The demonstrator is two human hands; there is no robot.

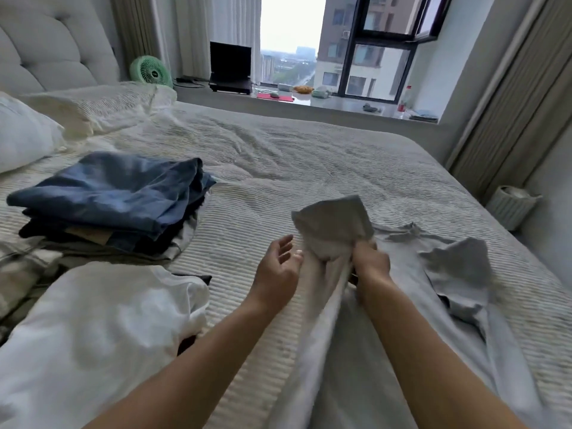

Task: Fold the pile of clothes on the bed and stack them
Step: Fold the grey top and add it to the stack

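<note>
A light grey T-shirt lies spread on the bed in front of me. My right hand grips its left sleeve and shoulder, and the sleeve stands lifted off the bed. Beside the raised sleeve on its left, my left hand hovers with relaxed fingers and holds nothing. A stack of folded clothes topped by blue denim sits at the left. A loose white garment lies bunched at the near left.
Pillows and a tufted headboard are at the far left. A window ledge behind the bed holds a laptop, a green fan and small items. A pale bin stands on the floor at the right.
</note>
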